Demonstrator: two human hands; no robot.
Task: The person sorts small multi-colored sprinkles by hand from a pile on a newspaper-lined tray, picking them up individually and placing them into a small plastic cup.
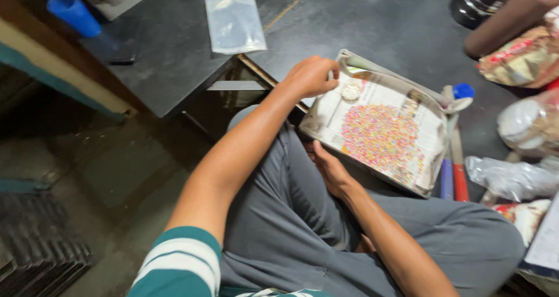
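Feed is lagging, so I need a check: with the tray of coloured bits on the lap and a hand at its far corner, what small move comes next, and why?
Probably steady the tray level before anything else. It sits tilted on the lap, lined with newspaper, and the multicoloured bits lie loose in a heap. The left hand only touches the far corner, the right hand supports the near edge from below. A firmer hold likely keeps them from sliding.

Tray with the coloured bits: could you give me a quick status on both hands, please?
Left hand over tray far rim, fingers at a small white piece. Right hand gripping near edge. Coloured bits heaped mid-tray. Nothing obstructing.
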